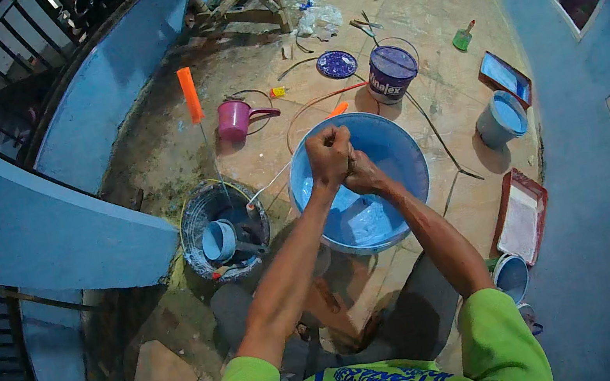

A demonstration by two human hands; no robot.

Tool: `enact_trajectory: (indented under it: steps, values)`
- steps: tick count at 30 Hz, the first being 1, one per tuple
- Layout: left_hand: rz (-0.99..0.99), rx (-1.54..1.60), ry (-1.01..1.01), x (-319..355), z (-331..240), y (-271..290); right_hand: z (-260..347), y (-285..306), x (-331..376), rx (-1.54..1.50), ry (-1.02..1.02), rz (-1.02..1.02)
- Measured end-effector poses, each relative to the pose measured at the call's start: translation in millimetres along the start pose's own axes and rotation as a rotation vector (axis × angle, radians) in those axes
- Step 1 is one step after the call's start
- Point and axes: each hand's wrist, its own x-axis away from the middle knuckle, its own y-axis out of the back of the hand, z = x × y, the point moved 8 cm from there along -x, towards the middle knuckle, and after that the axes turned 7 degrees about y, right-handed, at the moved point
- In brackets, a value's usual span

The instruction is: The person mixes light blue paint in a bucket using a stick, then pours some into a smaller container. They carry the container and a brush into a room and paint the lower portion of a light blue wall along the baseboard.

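My left hand [330, 157] is closed in a fist above a large round tub [422, 200] with pale blue paint [368, 216] in its bottom. Just below and to its right, my right hand [363, 174] is also closed, with the two hands pressed together. What they grip, if anything, is hidden by the fingers. Just beyond my left fist shows a short orange piece [339, 109] by the tub's far rim; whether it joins anything in my hands I cannot tell.
Left of the tub stands a paint-smeared bucket [187, 236] holding a blue cup [218, 240] and an orange-handled rod [190, 97]. A pink dipper [235, 121], purple paint pail [392, 75] and lid [337, 64] lie farther off. Paint trays [522, 217] and a grey bucket [498, 124] line the right wall.
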Motion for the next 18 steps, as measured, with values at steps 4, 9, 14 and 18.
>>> enact_trajectory:
  steps: [4,9,14,18]
  values:
    - [0.079,0.010,-0.037,-6,-7,15,20,1,-12,0.009,0.166,-0.286]
    - [0.065,-0.373,-0.225,-2,-38,9,9,-29,-13,-0.371,0.073,-0.295]
    - [0.052,-0.276,0.016,5,-14,5,22,-20,10,-0.102,0.181,-0.341]
    - [0.065,-0.023,0.061,2,5,-8,5,-6,14,-0.008,0.152,-0.058]
